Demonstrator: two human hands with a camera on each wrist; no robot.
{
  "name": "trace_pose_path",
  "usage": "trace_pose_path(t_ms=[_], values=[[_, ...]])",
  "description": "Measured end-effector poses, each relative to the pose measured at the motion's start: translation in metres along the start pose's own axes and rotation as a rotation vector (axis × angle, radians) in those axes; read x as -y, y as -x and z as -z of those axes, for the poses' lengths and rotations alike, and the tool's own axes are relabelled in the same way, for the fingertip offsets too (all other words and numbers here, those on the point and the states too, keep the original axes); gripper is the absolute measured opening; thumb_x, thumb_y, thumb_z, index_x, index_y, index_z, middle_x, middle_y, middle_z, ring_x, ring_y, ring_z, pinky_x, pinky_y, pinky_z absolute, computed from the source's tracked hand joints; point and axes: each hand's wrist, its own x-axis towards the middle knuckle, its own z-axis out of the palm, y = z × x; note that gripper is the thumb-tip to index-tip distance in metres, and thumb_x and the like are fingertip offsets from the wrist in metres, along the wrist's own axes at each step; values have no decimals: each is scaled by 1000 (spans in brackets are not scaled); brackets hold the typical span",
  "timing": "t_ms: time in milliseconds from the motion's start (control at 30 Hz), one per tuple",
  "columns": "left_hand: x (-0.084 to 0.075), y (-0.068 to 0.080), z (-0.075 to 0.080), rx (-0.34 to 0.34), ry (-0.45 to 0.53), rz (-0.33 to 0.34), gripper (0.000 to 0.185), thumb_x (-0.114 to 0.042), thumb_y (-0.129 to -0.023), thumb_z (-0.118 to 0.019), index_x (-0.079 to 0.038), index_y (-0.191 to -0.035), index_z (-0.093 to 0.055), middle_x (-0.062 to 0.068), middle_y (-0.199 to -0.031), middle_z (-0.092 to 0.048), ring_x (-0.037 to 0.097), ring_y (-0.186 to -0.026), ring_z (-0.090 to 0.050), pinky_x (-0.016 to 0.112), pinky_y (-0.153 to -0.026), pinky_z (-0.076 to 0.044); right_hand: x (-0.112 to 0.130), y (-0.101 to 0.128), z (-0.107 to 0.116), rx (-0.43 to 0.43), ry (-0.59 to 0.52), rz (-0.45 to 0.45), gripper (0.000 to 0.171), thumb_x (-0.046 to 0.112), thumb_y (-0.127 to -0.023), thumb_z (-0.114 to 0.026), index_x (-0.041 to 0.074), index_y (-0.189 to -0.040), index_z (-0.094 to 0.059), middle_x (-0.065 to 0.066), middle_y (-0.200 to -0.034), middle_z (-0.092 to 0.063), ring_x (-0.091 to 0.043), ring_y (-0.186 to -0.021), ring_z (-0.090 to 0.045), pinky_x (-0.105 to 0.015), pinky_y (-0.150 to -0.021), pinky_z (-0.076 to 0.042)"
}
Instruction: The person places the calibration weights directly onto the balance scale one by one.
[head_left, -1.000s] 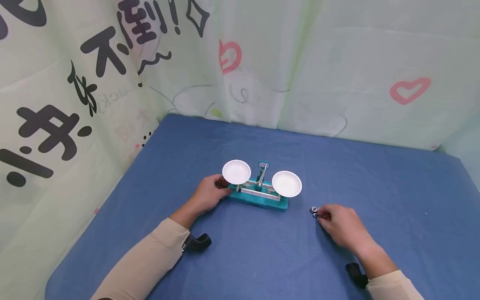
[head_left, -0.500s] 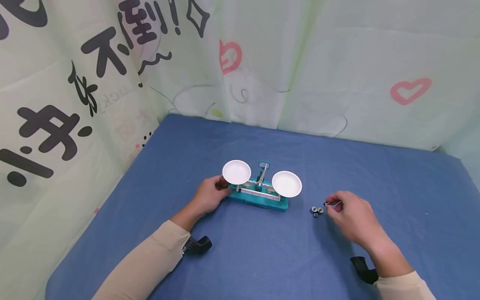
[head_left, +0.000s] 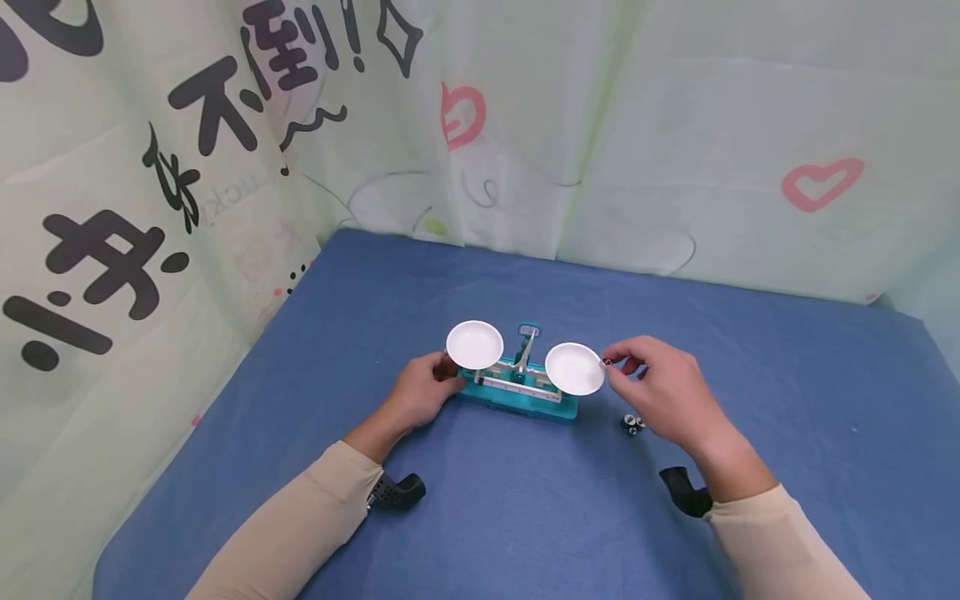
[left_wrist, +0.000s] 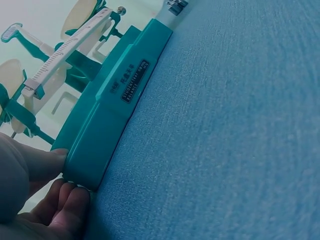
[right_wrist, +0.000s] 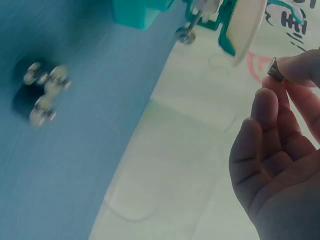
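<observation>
A teal balance scale [head_left: 517,402] with two white pans stands on the blue cloth. My left hand [head_left: 420,387] grips the left end of its base; in the left wrist view the thumb [left_wrist: 47,162] lies on the base and curled fingers [left_wrist: 70,210] meet its end. At the rim of the right pan [head_left: 573,368], my right hand [head_left: 663,387] pinches a small metal weight [right_wrist: 274,70] between thumb and fingertips. Several similar metal weights [head_left: 632,423] stand clustered on the cloth below that hand. The left pan [head_left: 475,345] holds nothing.
The blue cloth [head_left: 480,517] covers the table. Behind it and along the left hangs a pale curtain [head_left: 675,125] with dark characters and pink hearts. A black wrist mount [head_left: 686,492] hangs under my right forearm, another black mount [head_left: 401,492] under the left.
My right hand has lifted one weight from beside the cluster and carried it left and away from me to the right pan's rim. The left hand and the balance scale stay in place.
</observation>
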Motion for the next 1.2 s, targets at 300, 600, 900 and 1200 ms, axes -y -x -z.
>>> trace_pose_path(t_ms=[300,600,900,1200], values=[[-2,2,1,1,-22,14,14,-8,-93,-70,1,-104,-66,10,-98,-65,26,-93,-59,44,-85,-49,9,-18,-14,57,-31,3,19,11,-94,-67,1,-110,-72,-16,-110,-66,-36,-104,-56,-54,-83,-49],[-2,1,1,-1,-23,7,16,-7,-93,-70,1,-106,-66,10,-100,-66,26,-94,-60,44,-86,-50,11,-30,-24,78,8,65,16,10,-92,-67,1,-103,-75,-16,-108,-70,-39,-107,-53,-59,-89,-42],[-2,1,1,4,-27,9,16,-8,-94,-69,1,-107,-66,10,-101,-65,26,-95,-60,44,-87,-50,16,-31,-30,87,47,49,16,11,-92,-67,6,-104,-76,-14,-109,-70,-38,-113,-50,-71,-103,-17],[-2,3,2,6,-36,6,14,-8,-95,-68,0,-106,-66,10,-101,-65,26,-95,-60,44,-86,-49,19,-31,-32,81,65,54,15,11,-91,-67,7,-102,-78,-12,-107,-71,-36,-112,-50,-72,-103,-16]])
